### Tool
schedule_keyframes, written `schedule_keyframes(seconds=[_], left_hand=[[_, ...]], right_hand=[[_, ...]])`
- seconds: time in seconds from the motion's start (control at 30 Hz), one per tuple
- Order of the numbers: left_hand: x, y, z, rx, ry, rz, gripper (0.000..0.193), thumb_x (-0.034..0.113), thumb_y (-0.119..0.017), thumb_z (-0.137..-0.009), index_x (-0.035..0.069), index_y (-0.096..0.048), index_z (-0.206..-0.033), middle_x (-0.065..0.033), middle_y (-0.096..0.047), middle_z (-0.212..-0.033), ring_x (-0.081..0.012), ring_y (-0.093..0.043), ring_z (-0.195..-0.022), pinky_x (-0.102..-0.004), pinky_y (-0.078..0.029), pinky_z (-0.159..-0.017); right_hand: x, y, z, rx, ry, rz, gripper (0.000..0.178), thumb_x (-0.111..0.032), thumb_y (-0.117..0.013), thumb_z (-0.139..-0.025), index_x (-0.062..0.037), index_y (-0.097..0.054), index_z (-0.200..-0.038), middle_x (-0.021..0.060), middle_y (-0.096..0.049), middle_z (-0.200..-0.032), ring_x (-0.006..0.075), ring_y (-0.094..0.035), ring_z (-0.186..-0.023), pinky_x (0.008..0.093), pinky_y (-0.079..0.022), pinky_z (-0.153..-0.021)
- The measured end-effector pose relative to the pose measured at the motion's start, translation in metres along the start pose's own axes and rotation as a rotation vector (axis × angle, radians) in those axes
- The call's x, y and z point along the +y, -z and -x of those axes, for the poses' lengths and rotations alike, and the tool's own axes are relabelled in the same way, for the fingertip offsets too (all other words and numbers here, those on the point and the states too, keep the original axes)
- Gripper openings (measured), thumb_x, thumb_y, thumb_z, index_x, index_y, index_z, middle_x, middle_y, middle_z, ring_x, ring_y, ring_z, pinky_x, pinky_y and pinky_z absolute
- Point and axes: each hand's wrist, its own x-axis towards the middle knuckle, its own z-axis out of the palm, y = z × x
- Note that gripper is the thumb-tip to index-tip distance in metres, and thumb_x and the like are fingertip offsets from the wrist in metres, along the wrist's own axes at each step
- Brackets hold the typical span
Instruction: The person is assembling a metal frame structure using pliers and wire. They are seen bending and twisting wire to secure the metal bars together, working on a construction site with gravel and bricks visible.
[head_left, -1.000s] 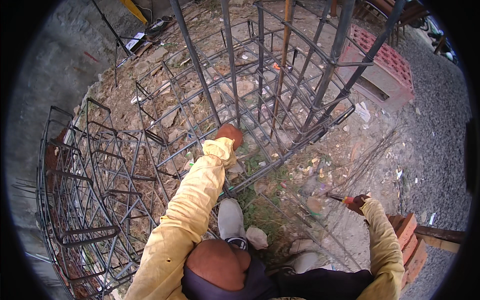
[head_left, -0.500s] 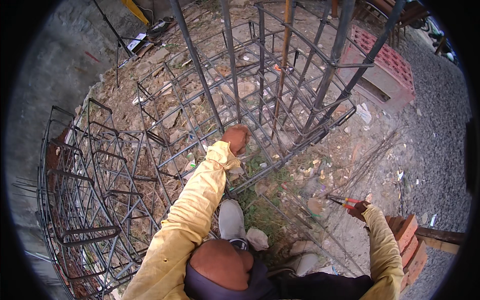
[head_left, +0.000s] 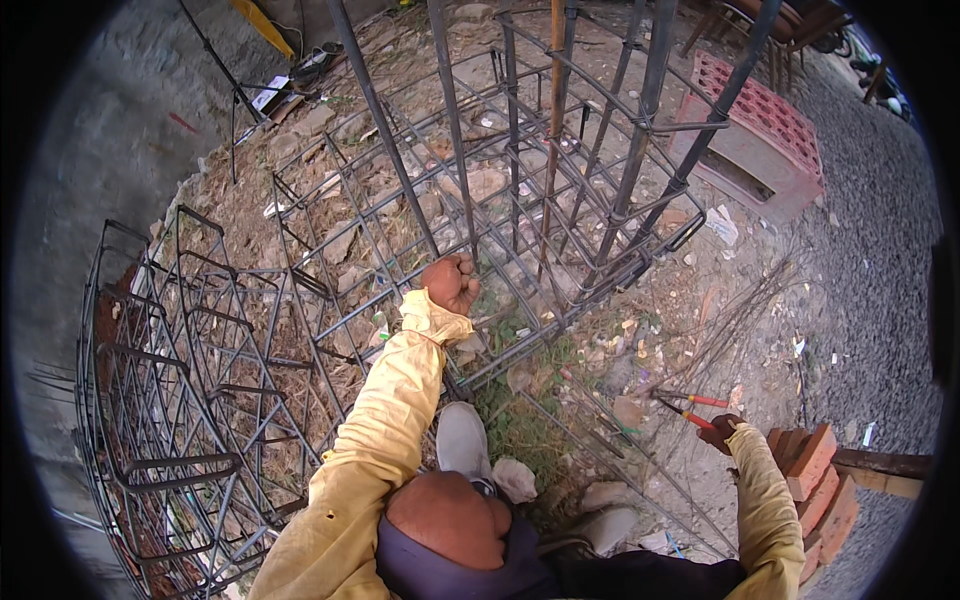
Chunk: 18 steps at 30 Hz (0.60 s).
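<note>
My left hand (head_left: 452, 284) is closed in a fist above the cage of steel reinforcing bars (head_left: 480, 372), close beside the foot of an upright bar (head_left: 462, 170). Whatever lies inside the curled fingers is hidden. Out to the right, my right hand (head_left: 720, 432) grips pliers with red handles (head_left: 692, 414). The handles stand spread apart, one in my hand and the other free of the palm. The dark jaws point left, over the dirt beside a bunch of thin wires (head_left: 715, 345).
More bent stirrups and bars (head_left: 170, 400) crowd the left side. A pink plastic crate (head_left: 760, 140) lies at the far right, with red bricks (head_left: 815, 480) stacked near my right forearm. My shoe (head_left: 462, 440) rests beside the cage, near a stone (head_left: 515, 480).
My left fist has shifted slightly left and down, turning so the curled fingers show more. The pliers' handles have spread wider in my right hand. The view has shifted a little.
</note>
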Motion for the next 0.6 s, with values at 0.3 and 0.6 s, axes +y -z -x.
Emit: schedule_keyframes(seconds=[0.3, 0.6], left_hand=[[-0.006, -0.002, -0.037, -0.602, -0.58, -0.885, 0.014, 0.017, -0.054, -0.091, 0.004, -0.061, -0.093, -0.0033, -0.055, -0.065, -0.0145, -0.05, -0.051, -0.0293, -0.037, -0.041], [-0.005, -0.026, -0.045, -0.502, -0.464, -2.508, 0.022, 0.027, -0.077, -0.069, 0.006, -0.073, -0.075, -0.0119, -0.07, -0.076, -0.03, -0.068, -0.074, -0.045, -0.055, -0.064]], right_hand=[[0.014, -0.021, -0.012, -0.026, -0.038, 0.047, 0.057, -0.058, -0.054, -0.086, -0.0061, -0.072, -0.1, 0.0178, -0.069, -0.1, 0.0364, -0.064, -0.101, 0.0451, -0.048, -0.091], [0.053, -0.015, -0.027, 0.012, -0.033, 0.196, 0.053, -0.057, -0.051, -0.088, -0.0104, -0.074, -0.095, 0.0128, -0.072, -0.095, 0.0321, -0.066, -0.095, 0.0431, -0.048, -0.09]])
